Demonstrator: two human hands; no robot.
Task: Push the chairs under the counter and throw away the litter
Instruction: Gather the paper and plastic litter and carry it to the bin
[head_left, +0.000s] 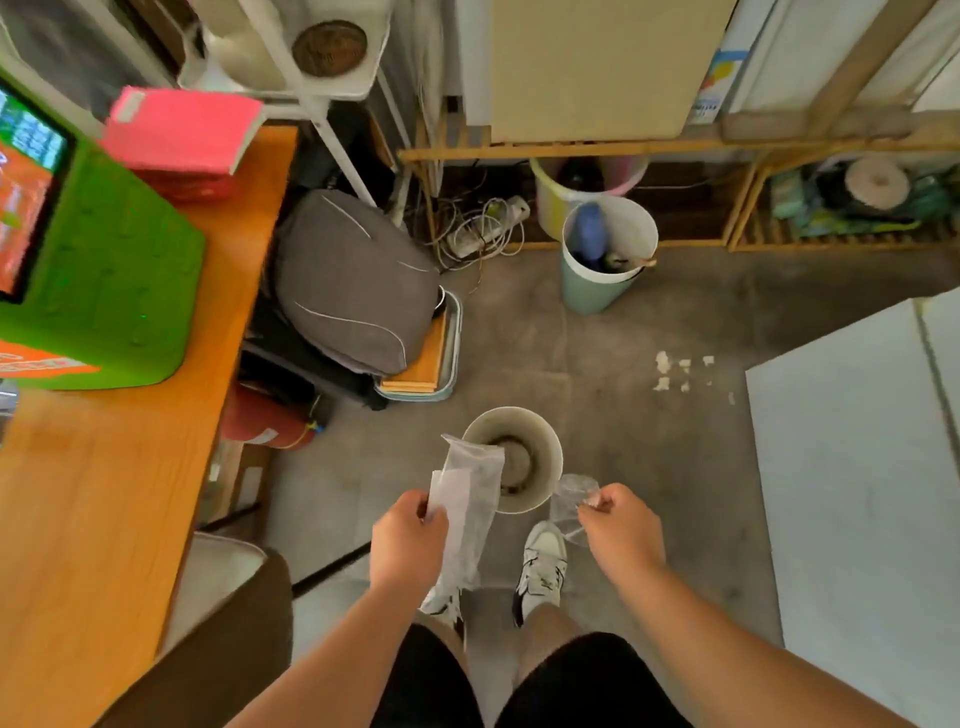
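Above the round white waste bin (511, 460), a crumpled clear plastic bag (467, 499) is pinched by the left hand (410, 540); seemingly a clear plastic cup (571, 501) is gripped by the right hand (621, 525), poised for dropping.

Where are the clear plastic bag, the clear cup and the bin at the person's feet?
clear plastic bag (470, 488): head view, middle of the bag above the left hand.
clear cup (571, 499): head view, its side wall.
bin (545, 441): head view, far inner wall.

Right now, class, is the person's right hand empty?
No: the right hand pinches a clear plastic cup beside the round white bin.
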